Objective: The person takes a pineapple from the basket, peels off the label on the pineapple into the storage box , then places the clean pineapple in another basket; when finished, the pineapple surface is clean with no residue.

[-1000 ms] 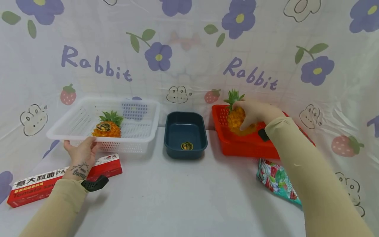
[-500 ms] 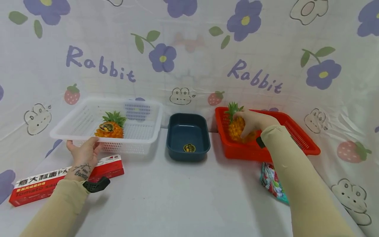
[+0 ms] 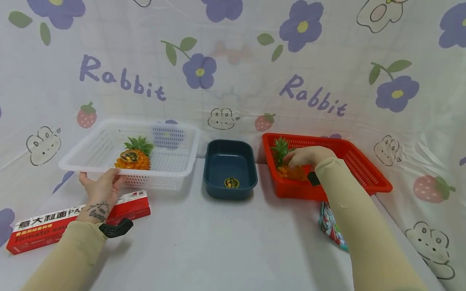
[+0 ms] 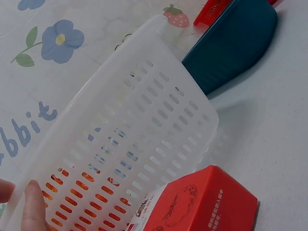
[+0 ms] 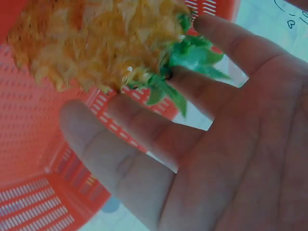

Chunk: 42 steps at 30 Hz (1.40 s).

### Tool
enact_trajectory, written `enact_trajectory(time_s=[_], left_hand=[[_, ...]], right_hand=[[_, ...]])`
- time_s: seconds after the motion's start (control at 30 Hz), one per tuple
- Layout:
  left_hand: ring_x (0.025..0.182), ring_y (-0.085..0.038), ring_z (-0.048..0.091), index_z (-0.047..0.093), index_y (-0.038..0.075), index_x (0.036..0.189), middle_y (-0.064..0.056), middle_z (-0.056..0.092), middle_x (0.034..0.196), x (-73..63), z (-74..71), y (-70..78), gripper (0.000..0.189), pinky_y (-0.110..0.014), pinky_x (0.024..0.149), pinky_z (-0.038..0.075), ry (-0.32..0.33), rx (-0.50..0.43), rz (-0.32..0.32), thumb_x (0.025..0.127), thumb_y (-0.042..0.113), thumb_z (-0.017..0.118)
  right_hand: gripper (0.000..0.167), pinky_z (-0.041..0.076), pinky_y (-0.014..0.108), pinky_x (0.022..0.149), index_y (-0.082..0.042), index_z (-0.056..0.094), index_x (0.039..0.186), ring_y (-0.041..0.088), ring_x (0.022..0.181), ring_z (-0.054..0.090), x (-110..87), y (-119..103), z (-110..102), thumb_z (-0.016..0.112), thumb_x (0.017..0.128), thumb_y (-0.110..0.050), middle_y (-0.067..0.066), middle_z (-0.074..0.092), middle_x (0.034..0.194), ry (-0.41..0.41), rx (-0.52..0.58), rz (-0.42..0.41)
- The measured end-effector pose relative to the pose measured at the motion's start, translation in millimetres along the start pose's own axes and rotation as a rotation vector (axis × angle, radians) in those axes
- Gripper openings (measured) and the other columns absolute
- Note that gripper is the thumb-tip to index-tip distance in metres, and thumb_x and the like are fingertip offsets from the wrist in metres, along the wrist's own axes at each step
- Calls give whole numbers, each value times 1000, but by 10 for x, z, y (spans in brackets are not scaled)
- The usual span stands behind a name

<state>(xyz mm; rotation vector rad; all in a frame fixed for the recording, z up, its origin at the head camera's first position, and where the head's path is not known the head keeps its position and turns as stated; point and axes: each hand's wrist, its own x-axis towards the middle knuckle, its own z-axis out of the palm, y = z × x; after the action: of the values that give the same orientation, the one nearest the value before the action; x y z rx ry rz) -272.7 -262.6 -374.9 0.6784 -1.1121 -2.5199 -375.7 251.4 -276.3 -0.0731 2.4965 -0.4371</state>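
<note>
My left hand [image 3: 99, 193] grips the front rim of a white plastic basket [image 3: 171, 171]; in the left wrist view, fingers [image 4: 34, 207] lie on both sides of that rim. Inside the basket lies a pineapple [image 3: 137, 160] with a dark label. A second pineapple [image 3: 291, 173] is in the left part of a red basket [image 3: 364, 163], leaves toward the back. Over it is my right hand [image 3: 309, 155]. The right wrist view shows that hand's fingers [image 5: 144, 127] stretched out and spread, tips at the fruit's leafy end [image 5: 192, 57], not curled round it.
Between the baskets stands a dark blue bin [image 3: 230, 163] with a round label inside. A red and white pasta box [image 3: 43, 229] lies in front of the white basket. A colourful packet [image 3: 330, 226] is partly hidden under the right forearm.
My right hand has lowered the pineapple into the red basket, and its fingers have loosened from it. The left hand has kept its hold on the white basket's rim.
</note>
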Motion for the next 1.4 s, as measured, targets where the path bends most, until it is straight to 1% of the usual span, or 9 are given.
enact_trajectory(time_s=[0.23, 0.43, 0.67, 0.83, 0.97, 1.07, 1.2, 1.3, 1.4], left_hand=[[118, -18, 45, 3, 49, 132, 8, 35, 120, 7, -4, 6, 98, -30, 77, 54, -3, 3, 12, 78, 5, 72], [118, -19, 45, 4, 49, 132, 8, 35, 122, 1, 4, -6, 98, -30, 75, 54, -7, 2, 22, 77, 4, 72], [121, -19, 44, 4, 50, 132, 8, 34, 125, -3, 15, -1, 98, -31, 77, 54, -6, 1, 13, 77, 4, 72], [121, -19, 44, 3, 51, 132, 8, 36, 123, 1, 13, -5, 100, -31, 77, 54, -15, -13, 11, 77, 2, 72], [121, -19, 43, 3, 51, 132, 8, 35, 122, -2, 9, -8, 101, -31, 78, 54, -8, -11, 0, 77, 2, 72], [121, -19, 43, 3, 52, 132, 8, 34, 123, -2, 8, -8, 101, -31, 79, 53, -1, -9, -10, 76, 3, 73], [120, -18, 43, 4, 53, 131, 9, 34, 126, -15, 7, 0, 100, -30, 78, 54, 1, -16, -11, 76, 5, 73], [118, -17, 43, 4, 53, 131, 9, 33, 128, -27, 6, 1, 100, -29, 77, 54, -4, -23, -14, 77, 5, 73], [118, -17, 42, 3, 53, 131, 10, 33, 128, -32, 7, -6, 101, -30, 78, 54, -13, -24, -21, 76, 6, 73]], right_hand=[[63, 38, 57, 95, -25, 36, 143, 42, 128, 30, 42, 14, -2, 56, 83, -26, 20, 24, 148, -26, -82, -45], [65, 39, 57, 94, -24, 36, 143, 42, 127, 31, 8, 24, -8, 60, 82, -28, 20, 27, 147, -22, -76, -53], [65, 38, 59, 95, -23, 37, 142, 42, 129, 27, -120, 45, -37, 62, 83, -32, 17, 26, 148, 1, -36, -68], [63, 40, 56, 95, -18, 37, 141, 38, 127, 33, -194, 54, -64, 61, 85, -33, 14, 29, 147, 62, -35, -121], [57, 44, 53, 92, -12, 39, 139, 36, 119, 43, -249, 52, -66, 58, 88, -30, 15, 38, 141, 167, -47, -181], [53, 45, 52, 92, -8, 41, 135, 37, 117, 46, -298, 48, -53, 57, 89, -29, 17, 43, 136, 254, 30, -224], [50, 47, 48, 91, -4, 43, 130, 37, 116, 47, -385, 22, 3, 58, 89, -30, 19, 46, 132, 366, 179, -282], [50, 48, 46, 90, -3, 43, 129, 36, 116, 48, -468, -8, 72, 58, 90, -31, 20, 47, 131, 424, 284, -300], [54, 49, 43, 89, -4, 41, 131, 34, 114, 49, -555, -26, 152, 59, 89, -32, 19, 47, 132, 468, 397, -291]])
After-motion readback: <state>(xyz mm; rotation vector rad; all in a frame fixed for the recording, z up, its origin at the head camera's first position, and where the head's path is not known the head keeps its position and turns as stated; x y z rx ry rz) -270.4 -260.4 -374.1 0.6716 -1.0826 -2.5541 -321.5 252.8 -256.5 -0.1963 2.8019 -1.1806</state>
